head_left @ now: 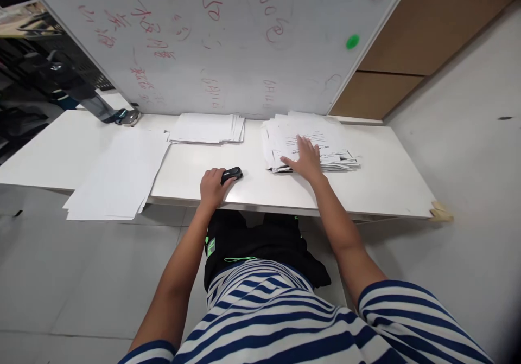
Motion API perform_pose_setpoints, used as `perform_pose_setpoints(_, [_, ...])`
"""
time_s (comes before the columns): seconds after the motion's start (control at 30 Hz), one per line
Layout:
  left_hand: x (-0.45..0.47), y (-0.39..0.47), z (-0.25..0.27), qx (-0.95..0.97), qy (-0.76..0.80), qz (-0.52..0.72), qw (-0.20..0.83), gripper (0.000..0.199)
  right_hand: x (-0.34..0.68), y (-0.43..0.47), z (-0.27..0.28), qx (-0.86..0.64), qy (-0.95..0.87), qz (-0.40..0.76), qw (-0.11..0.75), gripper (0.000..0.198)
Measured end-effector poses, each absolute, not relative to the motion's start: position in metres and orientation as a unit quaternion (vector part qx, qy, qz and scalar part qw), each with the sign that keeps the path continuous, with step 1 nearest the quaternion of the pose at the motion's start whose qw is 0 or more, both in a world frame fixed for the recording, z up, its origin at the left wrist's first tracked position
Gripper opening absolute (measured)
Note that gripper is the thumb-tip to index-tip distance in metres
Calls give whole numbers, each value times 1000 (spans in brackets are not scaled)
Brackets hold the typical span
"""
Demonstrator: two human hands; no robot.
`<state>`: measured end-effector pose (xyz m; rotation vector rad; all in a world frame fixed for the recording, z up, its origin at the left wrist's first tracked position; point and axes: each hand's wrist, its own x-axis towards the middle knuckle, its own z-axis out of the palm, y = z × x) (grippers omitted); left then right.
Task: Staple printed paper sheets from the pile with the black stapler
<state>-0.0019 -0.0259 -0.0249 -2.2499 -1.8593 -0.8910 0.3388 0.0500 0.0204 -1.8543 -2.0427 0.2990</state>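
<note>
In the head view, the left hand (212,186) is closed on the stapler (232,174), near the front edge of the surface (268,190). The right hand (306,160) lies with fingers apart on the paper pile (285,131), right of the stapler

Even, bright indoor light, soft sheen on the table (391,182), gentle shadow beneath it, far left darker, wide-angle stretch toward the edges, print on papers (283,131) blurred
</note>
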Motion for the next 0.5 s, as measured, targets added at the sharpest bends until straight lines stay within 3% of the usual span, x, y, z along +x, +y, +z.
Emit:
perform_pose_setpoints(0.23, [-1, -26, -22, -730, -620, -285, 40, 35, 350, 48, 19, -618, -755, 129, 175, 104])
perform_pose_setpoints(0.5, [-1, -26, -22, -727, -626, -279, 50, 34, 353, 53, 3, -622, -715, 116, 297, 65])
